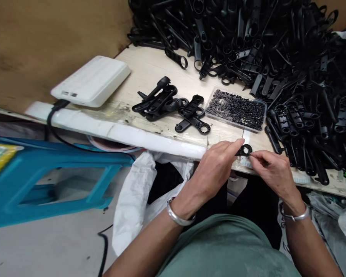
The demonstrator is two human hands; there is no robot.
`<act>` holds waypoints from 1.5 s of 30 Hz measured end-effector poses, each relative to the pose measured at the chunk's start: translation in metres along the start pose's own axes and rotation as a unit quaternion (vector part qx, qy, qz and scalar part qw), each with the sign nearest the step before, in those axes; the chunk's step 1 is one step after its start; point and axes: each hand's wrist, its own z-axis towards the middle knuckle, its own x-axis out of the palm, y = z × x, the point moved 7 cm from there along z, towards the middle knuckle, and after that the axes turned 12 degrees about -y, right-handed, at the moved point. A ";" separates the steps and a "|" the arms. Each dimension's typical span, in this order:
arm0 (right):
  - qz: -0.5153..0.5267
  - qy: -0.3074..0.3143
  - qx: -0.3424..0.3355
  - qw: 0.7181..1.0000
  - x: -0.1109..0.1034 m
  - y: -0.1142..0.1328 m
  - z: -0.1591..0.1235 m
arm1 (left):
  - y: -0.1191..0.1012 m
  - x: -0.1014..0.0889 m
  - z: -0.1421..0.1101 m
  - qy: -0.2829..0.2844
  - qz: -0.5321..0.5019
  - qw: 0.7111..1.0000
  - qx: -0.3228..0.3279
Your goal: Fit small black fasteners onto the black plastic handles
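My left hand [219, 161] is closed around a black plastic arm with a ring-shaped end [245, 150], near the table's front edge. Most of that part is hidden under my fingers; only its ring sticks out to the right. My right hand [272, 169] pinches at the ring's right side, thumb and fingertips together. Whatever sits between those fingertips is too small to make out. Just beyond both hands lies a clear plastic box [235, 126] full of small dark pieces. To its left, several similar black ring-ended arms [193, 115] lie crossed on the table.
A large heap of black plastic parts [242, 38] covers the back and right of the table [118, 111]. At the left stands a white box-shaped device [92, 80] with a black cable [53, 115]. A blue plastic stool [60, 161] and a white sack [135, 192] are below the edge.
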 end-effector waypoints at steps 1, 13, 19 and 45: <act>-0.008 -0.001 -0.012 1.000 0.000 0.002 0.000 | 0.001 0.001 -0.002 -0.001 -0.004 1.000 -0.008; -0.112 -0.008 -0.131 0.985 0.007 0.024 0.004 | 0.006 0.005 -0.007 -0.046 -0.036 0.998 -0.015; -0.174 0.022 -0.164 0.971 0.015 0.034 0.004 | 0.008 0.006 -0.009 -0.049 -0.041 0.998 -0.021; -0.115 0.151 0.113 0.975 0.016 0.019 0.018 | 0.011 0.005 -0.010 -0.058 -0.100 0.992 -0.044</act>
